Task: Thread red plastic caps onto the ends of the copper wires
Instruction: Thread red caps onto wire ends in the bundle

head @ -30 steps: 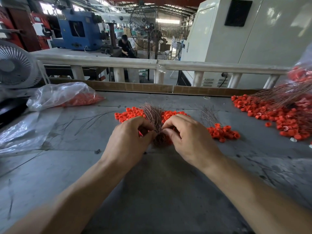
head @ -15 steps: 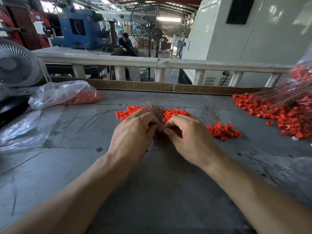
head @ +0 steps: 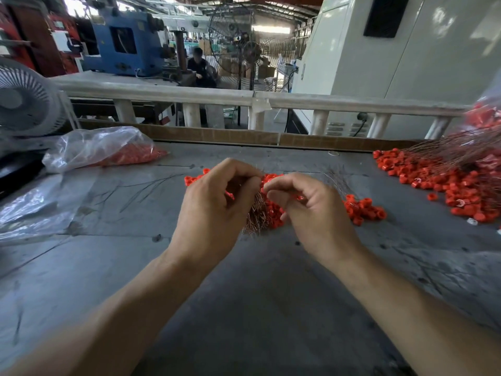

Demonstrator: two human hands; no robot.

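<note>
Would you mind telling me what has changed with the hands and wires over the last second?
Both hands have lifted off the pile: the left hand now grips the wire bundle raised above the table, and the right hand pinches at its top. The caps and bag lie unmoved.
</note>
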